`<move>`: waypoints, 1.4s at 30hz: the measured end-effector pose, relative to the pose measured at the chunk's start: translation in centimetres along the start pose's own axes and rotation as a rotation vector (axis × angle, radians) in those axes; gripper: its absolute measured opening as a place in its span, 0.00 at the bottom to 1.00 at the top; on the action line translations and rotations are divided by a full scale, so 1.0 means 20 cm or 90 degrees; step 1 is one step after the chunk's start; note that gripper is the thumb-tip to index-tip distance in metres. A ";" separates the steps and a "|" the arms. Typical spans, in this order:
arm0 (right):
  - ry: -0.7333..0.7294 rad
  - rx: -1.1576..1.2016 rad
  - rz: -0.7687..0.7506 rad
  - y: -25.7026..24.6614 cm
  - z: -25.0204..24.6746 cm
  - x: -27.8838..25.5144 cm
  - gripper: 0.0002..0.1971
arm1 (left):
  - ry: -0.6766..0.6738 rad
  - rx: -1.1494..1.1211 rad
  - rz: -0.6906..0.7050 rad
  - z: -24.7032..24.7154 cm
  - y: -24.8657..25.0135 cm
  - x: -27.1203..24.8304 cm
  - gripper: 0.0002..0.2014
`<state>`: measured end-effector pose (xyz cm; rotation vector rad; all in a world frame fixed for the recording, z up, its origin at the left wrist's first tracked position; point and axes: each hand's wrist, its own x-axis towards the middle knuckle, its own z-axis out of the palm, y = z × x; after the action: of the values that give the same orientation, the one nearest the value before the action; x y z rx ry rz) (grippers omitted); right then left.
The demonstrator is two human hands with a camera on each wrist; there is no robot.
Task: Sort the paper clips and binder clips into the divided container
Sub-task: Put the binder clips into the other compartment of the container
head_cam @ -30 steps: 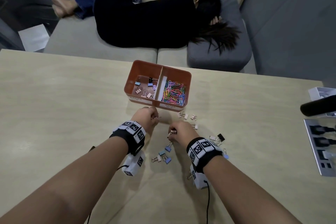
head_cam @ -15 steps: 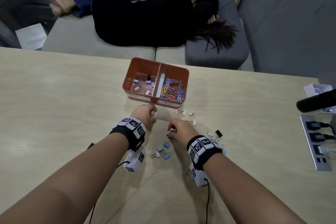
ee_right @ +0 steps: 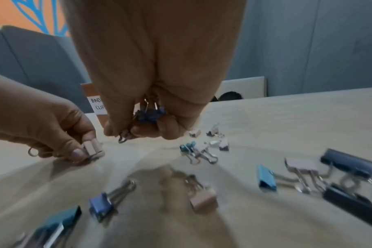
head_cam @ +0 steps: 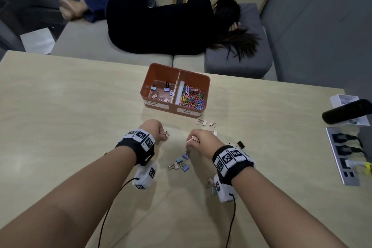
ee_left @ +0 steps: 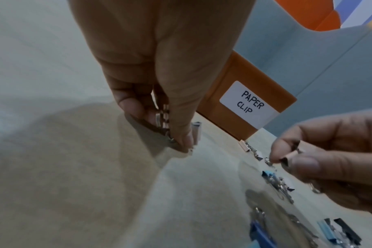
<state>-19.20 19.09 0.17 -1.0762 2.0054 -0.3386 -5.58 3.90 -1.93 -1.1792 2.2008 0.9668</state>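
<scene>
An orange divided container (head_cam: 174,109) stands mid-table; its left compartment holds a few binder clips (head_cam: 166,88), its right one a heap of coloured paper clips (head_cam: 192,98). My left hand (head_cam: 155,131) hovers just in front of it, pinching pink binder clips (ee_left: 162,115) low over the table. My right hand (head_cam: 203,143) is beside it, fingers curled round several binder clips, a blue one (ee_right: 151,114) showing. Loose binder clips (head_cam: 181,164) lie on the table between and around my hands.
More pink clips (head_cam: 203,122) lie near the container's front right corner, and black and blue ones (ee_right: 348,163) by my right wrist. A power strip (head_cam: 342,155) and a black object (head_cam: 346,111) sit at the table's right edge. A person lies on the sofa beyond.
Both hands stay in nearly the same place in front of the container, each still holding clips; the view has shifted slightly.
</scene>
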 end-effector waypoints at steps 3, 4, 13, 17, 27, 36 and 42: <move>0.019 -0.039 -0.039 -0.09 -0.05 0.00 0.07 | 0.057 -0.036 0.032 -0.04 -0.05 -0.07 0.09; 0.029 -0.051 -0.057 -0.13 -0.07 0.01 0.07 | 0.079 -0.053 0.037 -0.08 -0.07 -0.10 0.10; 0.171 -0.034 -0.136 -0.60 -0.33 0.21 0.11 | 0.242 -0.097 0.079 -0.56 -0.07 -0.21 0.15; 0.233 0.023 -0.109 -0.74 -0.35 0.33 0.15 | 0.281 -0.140 0.107 -0.67 0.07 -0.17 0.10; 0.193 0.077 -0.130 -0.68 -0.23 0.24 0.11 | 0.247 -0.123 0.118 -0.64 -0.22 -0.20 0.14; -0.114 -0.124 -0.133 -0.58 0.29 0.11 0.22 | 0.073 -0.037 0.024 -0.23 -0.75 -0.38 0.21; -0.159 -0.164 -0.135 -0.66 0.62 0.12 0.20 | 0.066 -0.040 0.023 -0.03 -0.85 -0.42 0.15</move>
<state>-2.94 10.99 -1.43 -1.4241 1.7474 -0.0498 13.19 1.28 -2.22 -1.2481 2.2957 1.0182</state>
